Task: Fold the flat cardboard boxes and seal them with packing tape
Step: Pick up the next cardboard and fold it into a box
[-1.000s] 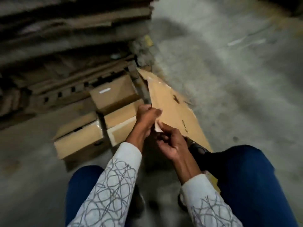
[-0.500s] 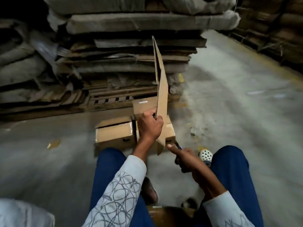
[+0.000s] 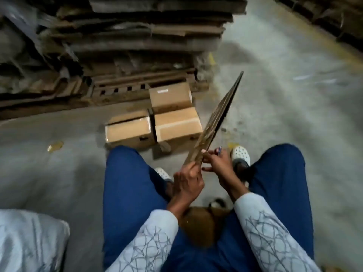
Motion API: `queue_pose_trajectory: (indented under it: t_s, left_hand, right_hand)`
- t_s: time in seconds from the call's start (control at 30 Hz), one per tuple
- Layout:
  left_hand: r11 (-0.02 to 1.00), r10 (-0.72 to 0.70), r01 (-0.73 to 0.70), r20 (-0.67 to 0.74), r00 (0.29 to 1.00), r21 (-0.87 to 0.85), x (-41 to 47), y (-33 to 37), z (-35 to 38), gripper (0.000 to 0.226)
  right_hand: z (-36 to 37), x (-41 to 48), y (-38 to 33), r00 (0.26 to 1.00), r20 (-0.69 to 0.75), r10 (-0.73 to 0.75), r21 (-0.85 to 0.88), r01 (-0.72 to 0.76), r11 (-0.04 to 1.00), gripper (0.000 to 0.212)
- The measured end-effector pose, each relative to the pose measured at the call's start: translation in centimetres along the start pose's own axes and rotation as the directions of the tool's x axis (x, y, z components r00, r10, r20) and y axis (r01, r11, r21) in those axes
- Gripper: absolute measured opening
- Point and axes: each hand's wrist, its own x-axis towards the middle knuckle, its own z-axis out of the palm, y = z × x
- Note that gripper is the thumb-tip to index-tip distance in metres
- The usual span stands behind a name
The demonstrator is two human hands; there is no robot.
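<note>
White label [image 3: 162,91] on sealed box [image 3: 172,100]: unreadable.

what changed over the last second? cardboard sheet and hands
The flat cardboard swung up from leaning away, face showing, to edge-on, and now tilts up and right. The left hand kept its grip on the near end. The right hand dropped lower half a second ago, then came back to the near edge; its grip is unclear. The folded boxes stayed put.
</note>
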Motion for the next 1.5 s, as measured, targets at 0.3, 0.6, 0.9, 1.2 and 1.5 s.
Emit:
queue_pose_trajectory:
  t_s: [0.3, 0.6, 0.9, 1.2, 1.5]
  left_hand:
    - [0.998, -0.066, 0.061, 0.146, 0.987, 0.034, -0.4, -0.1, 3.7, 0.005]
    - [0.997, -0.05, 0.029, 0.328, 0.943, 0.067, -1.1, 0.4, 5.4, 0.041]
    - [0.821, -0.488, 0.57, 0.492, 0.72, -0.019, 0.2, -1.6, 6.8, 0.052]
    - [0.476, -0.827, 0.871, 0.395, 0.4, 0.116, 1.9, -3.4, 4.7, 0.043]
    - [0.184, -0.929, 0.819, 0.176, 0.326, -0.543, 3.2, -5.1, 3.9, 0.032]
  right_hand:
    - [-2.0, 1.6, 2.0, 0.962, -0.137, 0.237, 0.156, -0.215, 0.964, 0.008]
    - [-3.2, 4.3, 4.1, 0.905, -0.326, 0.273, -0.026, -0.298, 0.954, 0.038]
    - [-2.4, 4.5, 5.2, 0.916, -0.266, 0.299, 0.002, -0.31, 0.951, 0.052]
    - [-2.8, 4.5, 4.8, 0.845, -0.344, 0.41, 0.223, -0.35, 0.91, 0.032]
    - [-6.7, 2.7, 6.1, 0.827, -0.376, 0.418, 0.333, -0.3, 0.894, 0.035]
